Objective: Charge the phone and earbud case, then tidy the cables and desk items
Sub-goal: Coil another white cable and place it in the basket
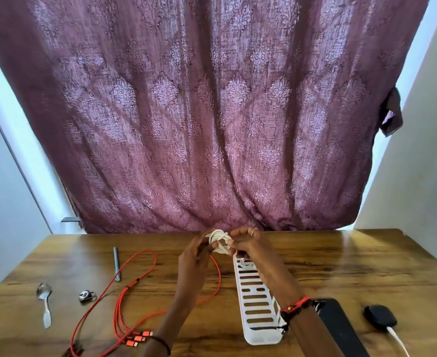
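**White cable bundled over the tray's far end**

Your left hand (pixel 195 249) and right hand (pixel 245 243) meet at the far middle of the worktop (pixel 341 266). Both grasp the white cable (pixel 220 240). The left fingers curl round the bundle's left side and the right pinches its right side. The cable is a tight, round bundle of smooth, soft cord, held off the wood.

Key relation: the white slotted tray (pixel 257 305) lies directly under and toward you from the bundle. Its long axis runs away from you, with the far end just beneath your right hand. That hand is the nearer one for a drop, and the move looks short and straight down. Some white cord shows in the tray's far end. I cannot tell whether it is a tail of the same cable.

The tray is rigid white plastic with rounded ends and rows of slots.

Left of the tray, a red multi-head cable (pixel 135 287) sprawls in loose loops, thin and braided-looking, not yet gathered. Beyond it are a blue pen (pixel 116 264) and a metal spoon (pixel 44 302).

To the right lies a dark, glossy phone (pixel 338 325); any plug on it is hidden. The black earbud case (pixel 379 318), rounded and matte, has a white lead (pixel 397 340) running into it.
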